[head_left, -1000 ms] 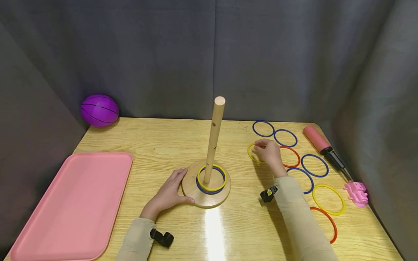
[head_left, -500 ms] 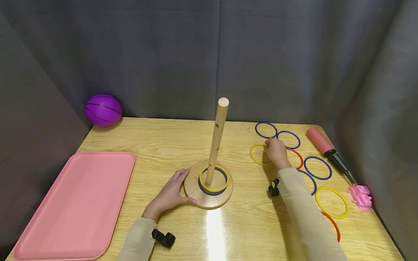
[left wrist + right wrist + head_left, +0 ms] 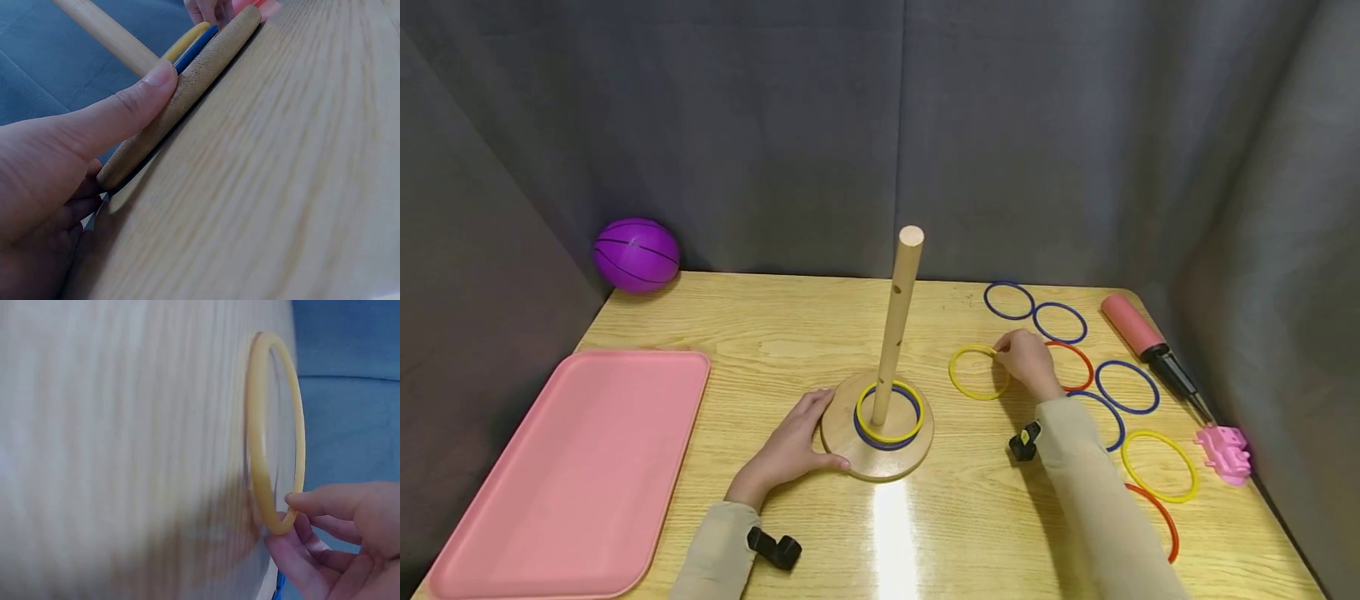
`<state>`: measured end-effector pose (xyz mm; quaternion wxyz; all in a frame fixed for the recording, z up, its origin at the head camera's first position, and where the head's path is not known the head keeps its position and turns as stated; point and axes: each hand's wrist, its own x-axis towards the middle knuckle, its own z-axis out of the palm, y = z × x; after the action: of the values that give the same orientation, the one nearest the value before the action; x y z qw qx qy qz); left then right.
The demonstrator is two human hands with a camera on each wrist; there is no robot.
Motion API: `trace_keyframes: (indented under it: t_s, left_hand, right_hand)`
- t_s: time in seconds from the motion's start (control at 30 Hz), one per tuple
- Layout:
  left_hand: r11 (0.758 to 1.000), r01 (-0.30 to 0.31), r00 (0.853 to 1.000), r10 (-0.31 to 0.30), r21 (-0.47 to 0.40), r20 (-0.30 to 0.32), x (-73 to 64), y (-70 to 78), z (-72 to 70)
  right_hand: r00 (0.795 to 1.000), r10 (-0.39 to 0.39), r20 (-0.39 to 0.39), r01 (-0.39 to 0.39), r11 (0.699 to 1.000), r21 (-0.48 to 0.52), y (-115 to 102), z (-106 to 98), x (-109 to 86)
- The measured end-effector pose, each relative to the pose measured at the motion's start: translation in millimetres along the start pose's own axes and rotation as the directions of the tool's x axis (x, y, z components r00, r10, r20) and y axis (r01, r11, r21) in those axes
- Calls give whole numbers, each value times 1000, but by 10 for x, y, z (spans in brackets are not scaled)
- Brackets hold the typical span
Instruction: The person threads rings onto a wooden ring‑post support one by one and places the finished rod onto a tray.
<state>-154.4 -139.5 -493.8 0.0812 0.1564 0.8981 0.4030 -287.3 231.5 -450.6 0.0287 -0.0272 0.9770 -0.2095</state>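
Observation:
A wooden ring-toss stand with an upright post on a round base stands mid-table. A yellow ring and a blue ring lie stacked on its base around the post. My left hand holds the left side of the base, thumb at the near edge and fingers behind. In the left wrist view the thumb lies against the rim. To the right of the stand, my right hand pinches another yellow ring between thumb and fingers at its right side. The right wrist view shows this yellow ring low over the tabletop.
Several blue, red and yellow rings lie at the right, among them a red ring and a blue ring. Beyond them are a pink-and-black hand pump and a pink toy. A pink tray and purple ball occupy the left.
The right hand has moved left and slightly nearer over the last half second, bringing the pinched yellow ring closer to the stand. The left hand stays on the base.

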Motion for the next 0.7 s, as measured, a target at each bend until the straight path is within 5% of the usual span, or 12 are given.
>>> trace_keyframes:
  t_s: [0.33,0.53,0.7]
  left_hand:
    - [1000,2,1000,-2,-9,-2,-4,-6,4]
    - [1000,-5,1000,5,-8,-4,-2,-5,2]
    - [1000,-5,1000,5,-2,-6,-3,0,2]
  right_hand:
    - [998,60,-12,-53,951,305,-178,-72,-182]
    - [1000,23,-5,-18,877,480,-351,-305,-288]
    - [1000,-7,-3,8,785,619,-527,-511,-357]
